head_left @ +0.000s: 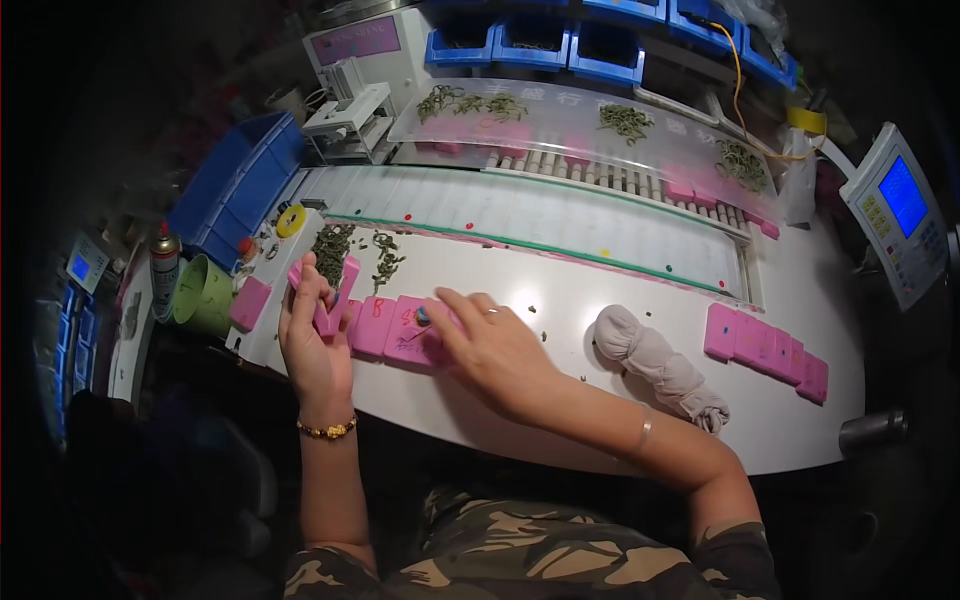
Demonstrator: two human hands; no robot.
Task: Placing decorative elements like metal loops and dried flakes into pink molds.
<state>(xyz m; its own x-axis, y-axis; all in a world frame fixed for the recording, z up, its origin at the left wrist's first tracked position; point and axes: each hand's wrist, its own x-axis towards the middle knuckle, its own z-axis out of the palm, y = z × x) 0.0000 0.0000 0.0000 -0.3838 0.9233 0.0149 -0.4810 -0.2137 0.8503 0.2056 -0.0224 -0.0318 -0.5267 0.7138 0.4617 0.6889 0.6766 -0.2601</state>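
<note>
My left hand holds a pink rectangular block tilted upright above the white table's left part. My right hand reaches across and grips a small pen-like tool with a blue tip, touching the top of a pink block in the row lying flat between both hands. Red marks show on these flat blocks. Just behind the left hand lie piles of small dark green bits.
A second row of pink blocks lies at the right, beside a knotted grey-pink cloth. Behind runs a white conveyor with a clear cover, blue bins, a green cup, a spray can, and a control panel.
</note>
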